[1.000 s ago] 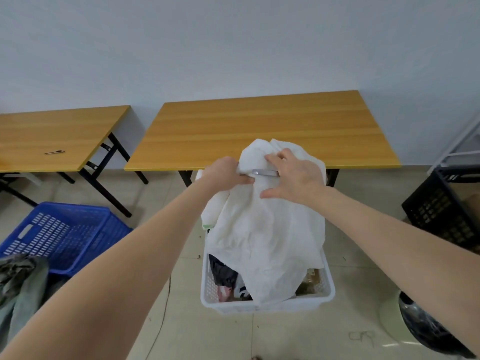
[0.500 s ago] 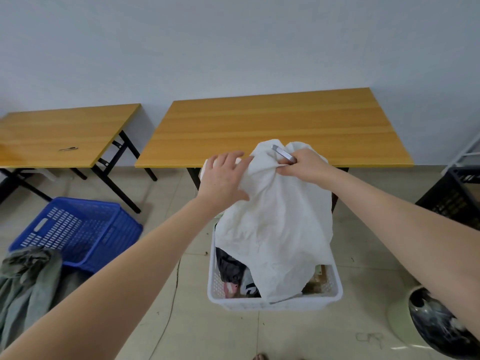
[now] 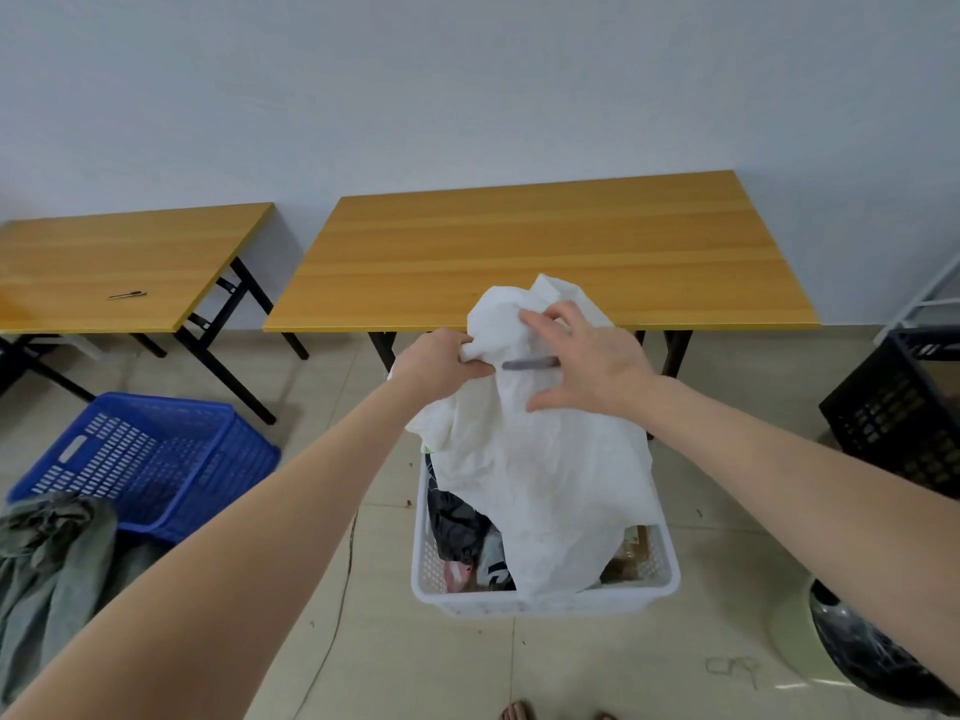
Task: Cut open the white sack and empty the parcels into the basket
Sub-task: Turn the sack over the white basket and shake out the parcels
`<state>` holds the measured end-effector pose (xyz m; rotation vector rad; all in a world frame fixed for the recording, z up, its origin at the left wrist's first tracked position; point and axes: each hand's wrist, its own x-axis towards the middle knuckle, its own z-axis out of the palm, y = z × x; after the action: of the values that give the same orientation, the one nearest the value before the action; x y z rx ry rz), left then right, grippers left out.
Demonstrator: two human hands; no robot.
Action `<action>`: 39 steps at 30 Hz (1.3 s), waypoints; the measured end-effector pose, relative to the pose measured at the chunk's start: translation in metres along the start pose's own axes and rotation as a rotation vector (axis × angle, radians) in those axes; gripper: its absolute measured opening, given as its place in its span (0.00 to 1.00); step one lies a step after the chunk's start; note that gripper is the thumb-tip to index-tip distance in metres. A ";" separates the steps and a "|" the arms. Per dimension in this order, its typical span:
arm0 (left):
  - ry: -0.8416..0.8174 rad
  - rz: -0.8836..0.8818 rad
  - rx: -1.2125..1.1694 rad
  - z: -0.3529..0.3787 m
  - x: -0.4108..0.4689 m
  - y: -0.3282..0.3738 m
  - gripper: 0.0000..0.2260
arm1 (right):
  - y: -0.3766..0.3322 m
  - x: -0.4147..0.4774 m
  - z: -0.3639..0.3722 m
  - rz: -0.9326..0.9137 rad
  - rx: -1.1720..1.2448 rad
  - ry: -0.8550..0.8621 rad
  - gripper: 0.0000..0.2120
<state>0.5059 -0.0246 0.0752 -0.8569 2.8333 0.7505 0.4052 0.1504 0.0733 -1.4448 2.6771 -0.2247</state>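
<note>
Head view. Left grip (image 3: 441, 363) is clenched: I see its fingers curled tight into a bunched fold at the top of the white sack (image 3: 545, 475).

Right grip (image 3: 587, 356), just beside it on the same bunch, has index and thumb spread wide and lying on the cloth. Its middle fingers curl over one end of a slim grey tool (image 3: 527, 364). The tool's free end points toward the left grip and lies flat across the sack.

Sack is matte, crinkled, limp. It hangs from both grips, and its lower end drops inside the white basket (image 3: 545, 602) directly below them on the floor.

Basket is rectangular plastic with perforated walls. I make out parcels (image 3: 460, 522) in it beside the sack: a glossy black bag, something pink, something brown on the far side.

Beyond the grips is a table (image 3: 519, 241) with a yellow wood-grain top and black legs. Off past the left grip is a second table (image 3: 119, 257) carrying a thin small object (image 3: 127, 295), too small to identify.

Below the left arm I see a blue slotted basket (image 3: 150, 459) and a grey-green cloth heap (image 3: 47, 563). Out past the right grip is a black lattice crate (image 3: 893, 407).

Scrawl on a floor tile (image 3: 730, 667) is unreadable to me.
</note>
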 end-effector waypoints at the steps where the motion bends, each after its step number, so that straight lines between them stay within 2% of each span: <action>1: -0.033 0.006 -0.107 -0.001 0.002 -0.001 0.12 | -0.001 -0.001 0.006 0.005 -0.024 0.000 0.49; 3: -0.106 0.021 -0.310 -0.003 0.002 -0.001 0.14 | -0.005 0.000 0.014 0.040 -0.011 0.049 0.45; 5: -0.179 0.030 -0.415 -0.003 -0.002 -0.002 0.14 | -0.009 0.003 0.013 0.079 0.072 0.118 0.31; 7: -0.197 0.040 -0.412 0.000 -0.005 -0.003 0.11 | -0.009 0.009 0.011 0.112 0.169 0.127 0.17; 9: -0.127 0.078 -0.339 0.003 -0.006 -0.002 0.12 | -0.007 0.010 0.009 0.148 0.270 0.083 0.08; 11: 0.107 0.132 -0.110 0.006 -0.010 -0.003 0.18 | -0.003 0.011 0.004 0.186 0.359 0.054 0.03; 14: 0.605 0.319 0.348 0.011 -0.019 -0.012 0.30 | 0.009 0.013 -0.006 0.257 0.464 0.058 0.13; 15: 0.691 0.358 0.472 0.014 -0.022 -0.017 0.32 | 0.013 0.014 -0.009 0.269 0.518 0.065 0.14; 17: 0.677 0.310 0.603 0.023 -0.026 -0.022 0.39 | 0.016 0.016 -0.013 0.250 0.624 0.052 0.16; 19: 0.588 0.224 0.578 0.032 -0.026 -0.020 0.40 | 0.011 0.015 -0.017 0.183 0.700 0.000 0.17; 21: 0.542 0.205 0.512 0.033 -0.026 -0.014 0.30 | 0.007 0.015 -0.022 0.132 0.718 -0.031 0.18; 23: 0.603 0.251 0.456 0.028 -0.023 -0.008 0.18 | 0.008 0.014 -0.029 0.127 0.700 -0.009 0.19; 26: 0.613 0.276 0.388 0.018 -0.023 -0.002 0.10 | 0.010 0.015 -0.036 0.132 0.636 0.076 0.20; 29: 0.434 0.211 0.406 0.012 -0.020 0.004 0.12 | 0.011 0.015 -0.037 0.132 0.424 0.027 0.18; 32: 0.558 0.186 0.253 -0.005 -0.014 0.016 0.10 | 0.014 0.023 -0.048 0.149 0.456 0.232 0.13; 34: 0.482 0.160 0.299 -0.014 -0.013 0.024 0.09 | 0.014 0.024 -0.057 0.152 0.357 0.186 0.05; 35: 0.456 0.152 0.287 -0.019 -0.014 0.028 0.09 | 0.014 0.024 -0.060 0.151 0.331 0.171 0.04; 38: 0.547 0.147 0.133 -0.033 -0.012 0.039 0.09 | 0.015 0.027 -0.070 0.155 0.395 0.341 0.12; 39: 0.518 0.134 0.108 -0.034 -0.012 0.041 0.09 | 0.016 0.027 -0.073 0.152 0.382 0.327 0.11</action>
<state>0.4956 -0.0058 0.1256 -0.9702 3.3736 0.4266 0.3665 0.1422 0.1421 -1.1670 2.7559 -0.9741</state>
